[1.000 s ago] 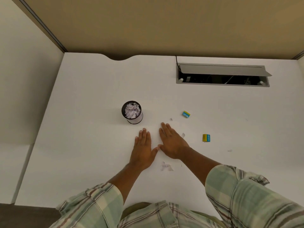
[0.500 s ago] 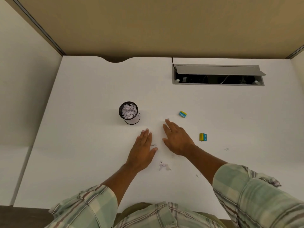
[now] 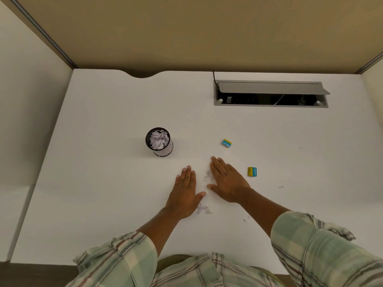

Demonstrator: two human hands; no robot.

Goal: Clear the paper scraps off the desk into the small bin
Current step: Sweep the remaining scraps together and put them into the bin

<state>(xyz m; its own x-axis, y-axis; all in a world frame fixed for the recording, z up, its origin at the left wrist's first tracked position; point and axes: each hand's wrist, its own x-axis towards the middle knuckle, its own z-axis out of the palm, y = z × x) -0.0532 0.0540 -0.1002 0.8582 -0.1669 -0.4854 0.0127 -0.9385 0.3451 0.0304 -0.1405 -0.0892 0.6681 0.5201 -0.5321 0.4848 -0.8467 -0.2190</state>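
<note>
nearest, a clump of paper scraps (image 3: 202, 209) is left by the left hand (image 3: 185, 193). both hands are laid flat on the desk (image 3: 103, 183), fingers spread and gripping nothing, apparently to corral the scraps between them (image 3: 207, 176) with the right hand (image 3: 227, 181). a stray fleck (image 3: 281, 186) is barely made out. beyond, the small bin (image 3: 159, 142) is seen nearly full; its depth is hidden.
</note>
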